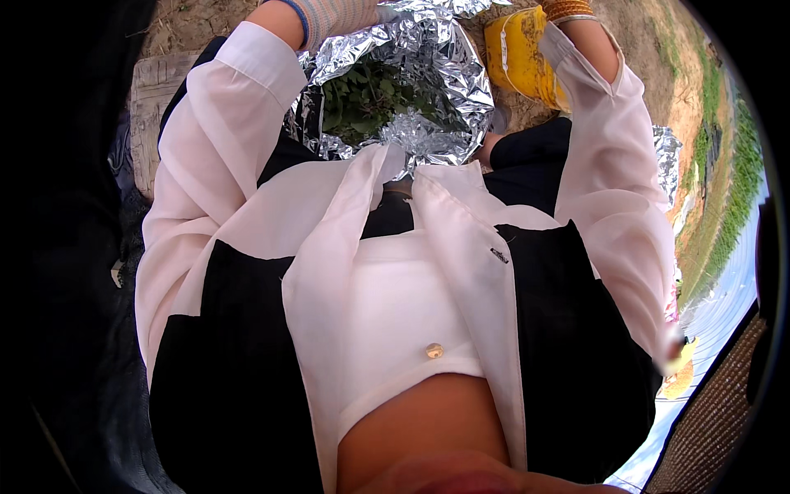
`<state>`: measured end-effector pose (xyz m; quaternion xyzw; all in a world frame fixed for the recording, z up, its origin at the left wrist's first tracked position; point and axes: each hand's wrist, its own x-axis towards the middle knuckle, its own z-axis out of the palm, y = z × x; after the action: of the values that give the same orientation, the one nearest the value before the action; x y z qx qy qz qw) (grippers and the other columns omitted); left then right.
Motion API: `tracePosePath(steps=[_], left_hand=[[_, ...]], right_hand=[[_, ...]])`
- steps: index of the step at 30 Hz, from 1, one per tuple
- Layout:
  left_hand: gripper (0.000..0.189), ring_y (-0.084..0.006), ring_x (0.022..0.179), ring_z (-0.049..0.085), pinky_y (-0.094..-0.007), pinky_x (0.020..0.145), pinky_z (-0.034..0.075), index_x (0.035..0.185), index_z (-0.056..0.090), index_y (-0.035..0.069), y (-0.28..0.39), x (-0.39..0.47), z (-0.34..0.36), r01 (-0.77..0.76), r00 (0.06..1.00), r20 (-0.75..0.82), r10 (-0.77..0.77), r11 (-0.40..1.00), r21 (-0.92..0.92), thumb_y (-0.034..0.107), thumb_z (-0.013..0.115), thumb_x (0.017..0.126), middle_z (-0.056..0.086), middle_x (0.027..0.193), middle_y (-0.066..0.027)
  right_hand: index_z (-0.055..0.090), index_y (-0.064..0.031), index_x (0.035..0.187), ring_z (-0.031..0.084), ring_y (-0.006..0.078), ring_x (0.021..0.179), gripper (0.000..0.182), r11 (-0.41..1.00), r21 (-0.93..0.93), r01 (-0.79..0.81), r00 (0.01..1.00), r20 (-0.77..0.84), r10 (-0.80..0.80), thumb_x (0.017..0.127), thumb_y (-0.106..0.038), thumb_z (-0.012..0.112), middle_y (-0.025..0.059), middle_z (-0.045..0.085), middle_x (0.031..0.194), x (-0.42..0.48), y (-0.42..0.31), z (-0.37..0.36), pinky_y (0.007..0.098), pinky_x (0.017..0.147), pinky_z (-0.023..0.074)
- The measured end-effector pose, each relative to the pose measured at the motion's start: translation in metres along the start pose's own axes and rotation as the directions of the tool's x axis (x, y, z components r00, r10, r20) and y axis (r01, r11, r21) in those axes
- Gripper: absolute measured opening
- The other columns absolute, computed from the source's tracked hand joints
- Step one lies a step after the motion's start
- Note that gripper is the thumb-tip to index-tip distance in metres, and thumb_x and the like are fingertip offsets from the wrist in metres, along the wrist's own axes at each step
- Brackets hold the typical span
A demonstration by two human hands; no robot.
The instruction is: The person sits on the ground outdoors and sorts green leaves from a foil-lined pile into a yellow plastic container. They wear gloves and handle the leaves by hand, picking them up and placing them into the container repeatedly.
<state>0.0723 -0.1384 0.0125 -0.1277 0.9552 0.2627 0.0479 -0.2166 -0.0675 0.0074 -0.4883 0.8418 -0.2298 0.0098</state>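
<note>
My left hand (339, 21), in a striped knitted glove with a blue edge, reaches to the far left rim of a container lined with crumpled aluminium foil (472, 92). Its fingers lie against or over the foil and are partly cut off by the top edge, so their grip is unclear. Green leafy plants (364, 99) with thin stems fill the inside of the foil. On the right, only my forearm and an orange knitted-looking cuff (568, 9) show; the right hand is beyond the top edge. The foil-lined container sits between my legs.
A scuffed yellow plastic bucket (518, 55) with a pale handle stands on bare soil right of the foil. A weathered wooden board (148, 99) lies at left. More foil (666, 154) shows beyond my right arm, with grass (734, 185) farther out.
</note>
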Motion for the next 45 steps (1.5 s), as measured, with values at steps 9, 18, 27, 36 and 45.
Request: tracePosePath(steps=[9, 18, 27, 36, 45], left_hand=[[0.029, -0.0348, 0.093, 0.066, -0.0426, 0.083, 0.051, 0.102, 0.069, 0.006, 0.020, -0.002, -0.011, 0.242, 0.964, -0.119, -0.239, 0.970, 0.009, 0.031, 0.057, 0.093, 0.069, 0.096, -0.0207], [0.055, -0.0252, 0.106, 0.063, -0.0353, 0.093, 0.051, 0.132, 0.053, 0.005, 0.072, 0.016, 0.042, -0.526, 0.792, -0.557, 0.249, 0.743, -0.414, 0.032, 0.070, 0.087, 0.065, 0.114, -0.0132], [0.051, -0.0299, 0.092, 0.068, -0.0344, 0.081, 0.055, 0.120, 0.061, 0.005, 0.064, 0.016, 0.055, -0.115, 0.984, -0.170, 0.044, 0.894, -0.432, 0.031, 0.079, 0.080, 0.069, 0.101, -0.0152], [0.035, -0.0310, 0.084, 0.068, -0.0360, 0.072, 0.054, 0.110, 0.065, 0.005, 0.071, 0.017, 0.048, -0.115, 0.989, -0.122, 0.084, 0.955, -0.272, 0.028, 0.073, 0.085, 0.070, 0.091, -0.0132], [0.021, -0.0130, 0.084, 0.069, -0.0284, 0.077, 0.054, 0.108, 0.069, 0.004, 0.082, 0.008, 0.039, 0.042, 0.969, 0.193, 0.154, 0.667, -0.744, 0.014, 0.066, 0.090, 0.073, 0.094, -0.0058]], right_hand=[[0.065, -0.0017, 0.090, 0.067, 0.0289, 0.082, 0.031, 0.987, 0.109, -0.120, 0.991, 0.065, 0.114, 0.091, -0.032, 0.059, 0.0185, 0.069, 0.085, -0.078, -0.028, -0.041, 0.0373, 0.077, 0.0511], [0.066, -0.0125, 0.112, 0.068, 0.0244, 0.088, 0.027, 0.860, -0.194, 0.471, 0.841, 0.393, -0.372, 0.090, -0.028, 0.066, 0.0120, 0.068, 0.097, -0.164, -0.033, -0.053, 0.0322, 0.074, 0.0565], [0.066, -0.0069, 0.113, 0.066, 0.0121, 0.078, 0.025, 0.805, 0.440, -0.397, 0.784, 0.618, 0.049, 0.098, -0.024, 0.056, 0.0047, 0.067, 0.083, -0.165, -0.039, -0.055, 0.0241, 0.066, 0.0549], [0.064, -0.0061, 0.112, 0.060, 0.0129, 0.068, 0.025, 0.888, 0.453, -0.086, 0.811, 0.549, -0.202, 0.098, -0.025, 0.055, 0.0038, 0.062, 0.081, -0.163, -0.024, -0.060, 0.0250, 0.062, 0.0521], [0.069, -0.0062, 0.097, 0.057, 0.0116, 0.062, 0.044, 0.941, 0.215, -0.261, 0.508, 0.859, -0.055, 0.096, -0.048, 0.053, 0.0027, 0.062, 0.070, -0.157, -0.038, -0.074, 0.0267, 0.061, 0.0509]])
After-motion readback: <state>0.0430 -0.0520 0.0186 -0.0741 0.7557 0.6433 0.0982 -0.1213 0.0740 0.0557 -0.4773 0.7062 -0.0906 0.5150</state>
